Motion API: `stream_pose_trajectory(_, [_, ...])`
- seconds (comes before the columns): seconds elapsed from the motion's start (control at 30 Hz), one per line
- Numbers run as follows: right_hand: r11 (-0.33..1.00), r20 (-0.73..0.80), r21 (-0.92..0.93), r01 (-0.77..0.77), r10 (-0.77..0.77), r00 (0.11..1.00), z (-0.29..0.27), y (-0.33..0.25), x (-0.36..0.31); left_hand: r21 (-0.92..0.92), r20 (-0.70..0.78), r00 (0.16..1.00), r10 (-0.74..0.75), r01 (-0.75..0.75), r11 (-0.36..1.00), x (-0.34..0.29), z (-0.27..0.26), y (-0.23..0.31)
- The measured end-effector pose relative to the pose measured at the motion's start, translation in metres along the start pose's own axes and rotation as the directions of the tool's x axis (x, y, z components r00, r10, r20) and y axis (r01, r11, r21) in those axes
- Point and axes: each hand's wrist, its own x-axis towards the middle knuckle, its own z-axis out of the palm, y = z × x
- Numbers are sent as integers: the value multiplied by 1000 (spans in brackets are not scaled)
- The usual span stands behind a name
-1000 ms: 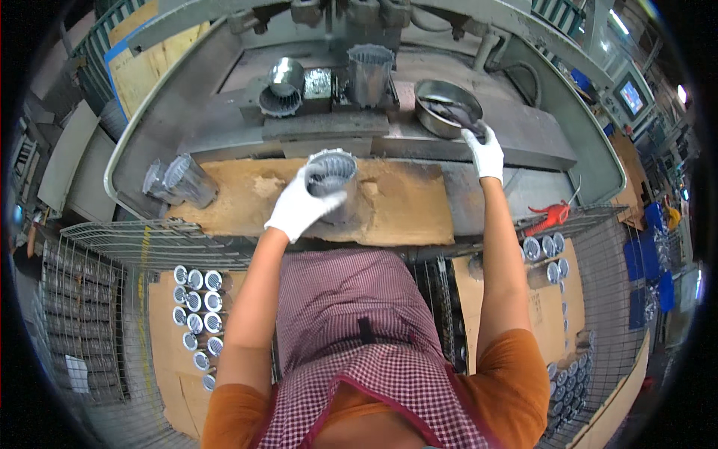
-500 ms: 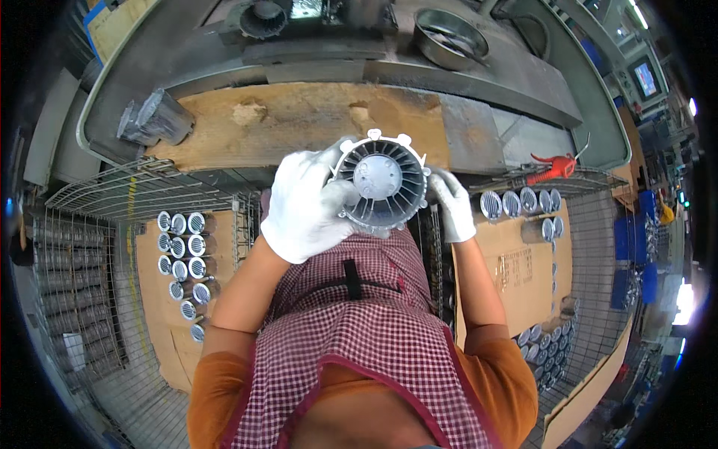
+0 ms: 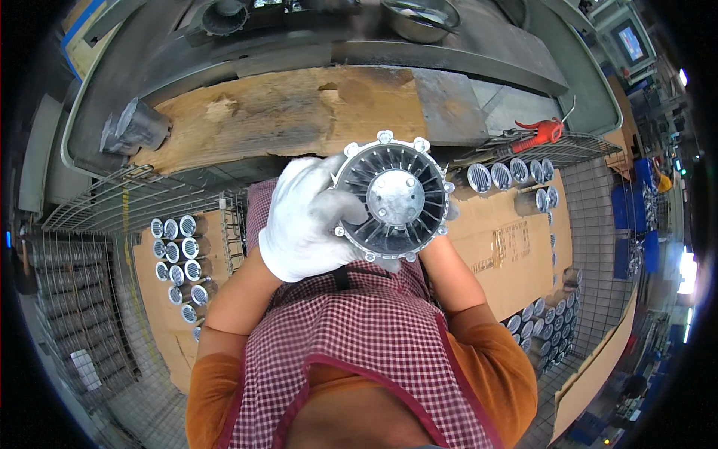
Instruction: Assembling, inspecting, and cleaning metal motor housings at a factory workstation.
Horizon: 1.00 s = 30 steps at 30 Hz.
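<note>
A round cast-metal housing (image 3: 395, 197) faces up in front of my apron, with thin radial fins around a central hub and small lugs about its rim. My left hand (image 3: 310, 217), in a white glove, grips its left side, thumb over the rim. My right hand (image 3: 452, 209) is nearly all hidden behind the housing; only a sliver of glove shows at its right edge, so I cannot tell how its fingers lie. Two similar grey housings (image 3: 140, 126) rest at the left end of the wooden board (image 3: 254, 112).
Wire baskets flank me, with cardboard (image 3: 490, 232) inside and rows of finned cylinders (image 3: 172, 251) standing on it. A red air gun (image 3: 540, 133) lies at the right basket's far edge. On the metal bench beyond are a metal bowl (image 3: 419, 26) and a dark ring-shaped part (image 3: 224, 16).
The housing has come closer and shifted slightly right and down. My right hand, visible beside it before, has passed behind it. The view has turned slightly.
</note>
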Motion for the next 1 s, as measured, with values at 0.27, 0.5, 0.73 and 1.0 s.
stream_pose_trajectory(0.27, [986,-14,-139,90,-93,996,48,-4,-28,22,5,980,200,-200,980,19,14,13])
stream_pose_trajectory(0.5, [896,-109,-431,108,-170,979,64,-24,-18,82,31,975,222,-224,971,35,20,32])
stream_pose_trajectory(0.73, [729,-172,-678,89,-276,946,88,-35,-31,74,33,952,304,-305,949,28,32,33])
stream_pose_trajectory(1.0, [928,-274,-363,85,-193,942,-14,-79,-61,340,332,940,-74,-46,939,3,24,-33])
